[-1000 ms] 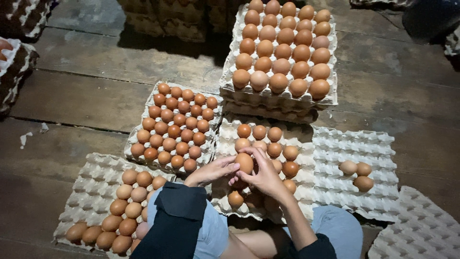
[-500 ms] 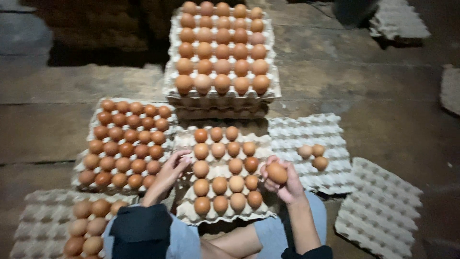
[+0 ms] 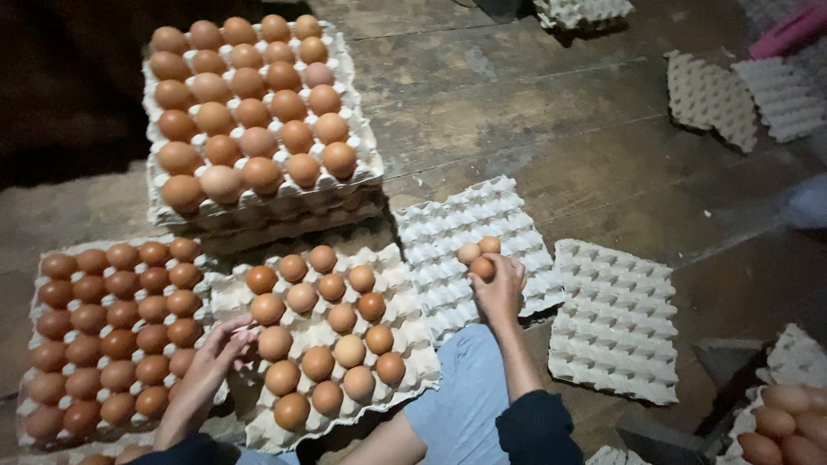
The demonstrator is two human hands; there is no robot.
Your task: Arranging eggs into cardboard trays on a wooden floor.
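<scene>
My right hand point(image 3: 501, 288) reaches to a grey pulp egg tray point(image 3: 448, 224) and sets a brown egg point(image 3: 482, 268) into a cup beside two other eggs point(image 3: 478, 249). Its fingers still wrap the egg. My left hand point(image 3: 217, 351) rests with fingers spread on the left edge of the middle tray point(image 3: 405, 267), which is partly filled with brown eggs, and touches an egg point(image 3: 274, 342) there. Blue-clad knee and dark sleeves show at the bottom.
A full tray of eggs point(image 3: 52, 331) lies at left. A stack of full trays point(image 3: 258, 112) stands behind. An unfilled tray point(image 3: 613, 319) lies at right, more trays point(image 3: 741, 99) at far right, and a tray with eggs point(image 3: 788, 422) sits bottom right on the wooden floor.
My right hand lifted an egg from the middle tray and carried it right to the neighbouring tray. The view has shifted right; my left hand stayed at the middle tray's left edge.
</scene>
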